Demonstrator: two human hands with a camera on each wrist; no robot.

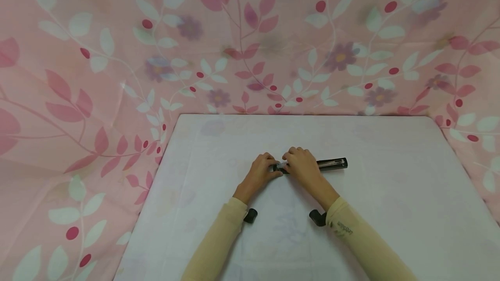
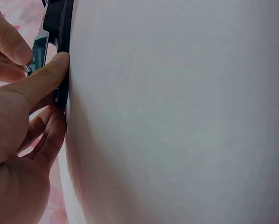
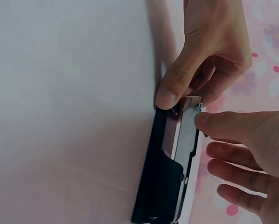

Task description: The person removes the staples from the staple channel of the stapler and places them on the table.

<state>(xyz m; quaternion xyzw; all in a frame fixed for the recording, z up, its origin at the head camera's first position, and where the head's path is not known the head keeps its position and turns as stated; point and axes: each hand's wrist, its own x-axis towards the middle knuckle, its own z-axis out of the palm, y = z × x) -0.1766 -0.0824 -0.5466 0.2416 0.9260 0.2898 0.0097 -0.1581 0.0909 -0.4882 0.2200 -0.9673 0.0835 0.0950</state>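
Observation:
A black stapler (image 1: 333,165) lies on the table, its long black part reaching right from under the right hand with a thin metal strip along it. My left hand (image 1: 259,173) grips the stapler's left end; the left wrist view shows its thumb against the black base (image 2: 62,86). My right hand (image 1: 304,166) is over the stapler's middle. In the right wrist view, the right thumb and a finger pinch the tip of the silver metal rail (image 3: 186,135), which stands apart from the base. The other right fingers are loosely bent beside it.
The table (image 1: 195,229) is covered with a pale cloth. Pink floral fabric (image 1: 250,47) hangs behind it and at the sides. Dark wrist-worn pieces (image 1: 251,216) stick out by both sleeves.

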